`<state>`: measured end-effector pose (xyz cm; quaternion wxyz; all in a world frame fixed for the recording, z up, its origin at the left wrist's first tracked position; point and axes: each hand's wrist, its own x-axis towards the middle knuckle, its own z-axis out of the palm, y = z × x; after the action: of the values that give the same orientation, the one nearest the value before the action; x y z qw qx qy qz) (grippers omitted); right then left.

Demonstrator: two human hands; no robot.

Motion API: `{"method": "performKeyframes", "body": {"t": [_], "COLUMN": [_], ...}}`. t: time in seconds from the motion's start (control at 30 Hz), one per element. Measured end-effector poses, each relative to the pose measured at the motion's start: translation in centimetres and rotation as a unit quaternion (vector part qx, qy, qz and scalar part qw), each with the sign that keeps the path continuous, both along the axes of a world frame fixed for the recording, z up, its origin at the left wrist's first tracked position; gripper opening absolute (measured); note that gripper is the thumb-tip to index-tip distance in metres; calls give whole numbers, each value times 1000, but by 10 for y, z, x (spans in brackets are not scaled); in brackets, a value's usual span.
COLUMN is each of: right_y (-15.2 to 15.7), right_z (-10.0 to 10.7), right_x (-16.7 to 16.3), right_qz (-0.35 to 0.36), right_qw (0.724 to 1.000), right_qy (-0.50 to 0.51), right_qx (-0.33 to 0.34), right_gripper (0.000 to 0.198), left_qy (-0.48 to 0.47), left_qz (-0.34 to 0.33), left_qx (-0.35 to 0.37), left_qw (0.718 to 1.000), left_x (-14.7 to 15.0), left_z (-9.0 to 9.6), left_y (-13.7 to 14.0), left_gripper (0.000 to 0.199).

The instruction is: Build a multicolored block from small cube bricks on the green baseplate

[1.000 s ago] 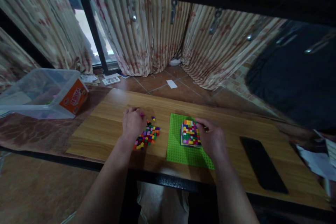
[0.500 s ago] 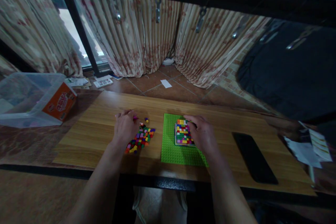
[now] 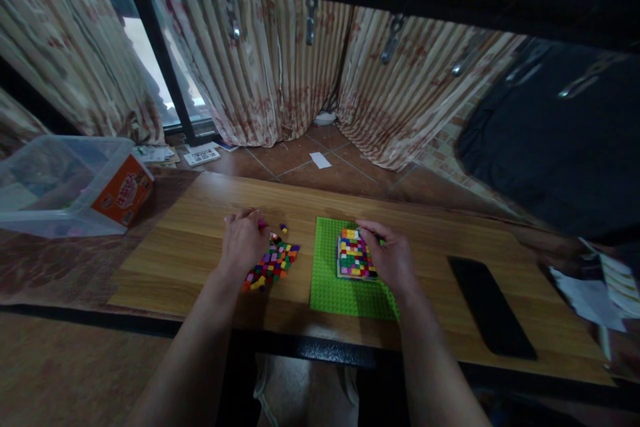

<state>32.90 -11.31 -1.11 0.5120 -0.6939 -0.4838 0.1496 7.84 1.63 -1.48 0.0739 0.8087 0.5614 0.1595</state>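
My left hand (image 3: 244, 243) rests at the upper left of a loose pile of small coloured toy bricks (image 3: 275, 261). Its fingers are curled down, and what sits under their tips is hidden. A green studded baseplate (image 3: 325, 290) lies on the table to the right of the pile. On it stands a block built of many coloured bricks (image 3: 354, 257), with rows of mixed colours on top. My right hand (image 3: 393, 253) is over the right side of this block, thumb and index finger closed together near its top right corner. Anything pinched there is too small to make out.
One loose brick (image 3: 283, 228) lies just above the pile. A black phone-like slab (image 3: 493, 307) lies on the wooden table (image 3: 165, 260) at the right. At the far left stands a clear plastic bin (image 3: 75, 223) with an orange label. Papers (image 3: 585, 297) lie off the right end.
The whole view has shifted slightly to the left, so everything appears a little further right. Both hands stay at the same places, the left at the pile and the right at the block.
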Motion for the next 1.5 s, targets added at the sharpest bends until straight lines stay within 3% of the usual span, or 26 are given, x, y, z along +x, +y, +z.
{"method": "performKeyframes", "body": {"t": [0.33, 0.73, 1.0, 1.2, 1.37, 1.5], "right_y": [4, 5, 7, 6, 3, -2], "right_z": [0, 3, 2, -2, 1, 10], "right_x": [4, 5, 4, 1, 2, 1], "right_qz": [-27, -23, -13, -2, -33, -99], "right_qw": [983, 973, 968, 965, 967, 969], "right_qy": [184, 227, 249, 262, 253, 205], "right_qx": [-12, -24, -13, -6, 21, 97], "right_gripper": [28, 29, 32, 35, 32, 21], "left_qy": [-34, -52, -69, -106, -230, -378], "left_qz": [-12, -131, -155, -166, -170, -195], "left_qx": [-10, -27, -43, -9, -33, -125], "left_qw": [999, 990, 985, 980, 958, 896], "left_x": [2, -2, -2, 0, 13, 36], "left_z": [6, 3, 5, 5, 14, 15], "left_y": [-8, -6, -7, -4, -16, -36], "left_gripper": [33, 38, 34, 25, 20, 16]}}
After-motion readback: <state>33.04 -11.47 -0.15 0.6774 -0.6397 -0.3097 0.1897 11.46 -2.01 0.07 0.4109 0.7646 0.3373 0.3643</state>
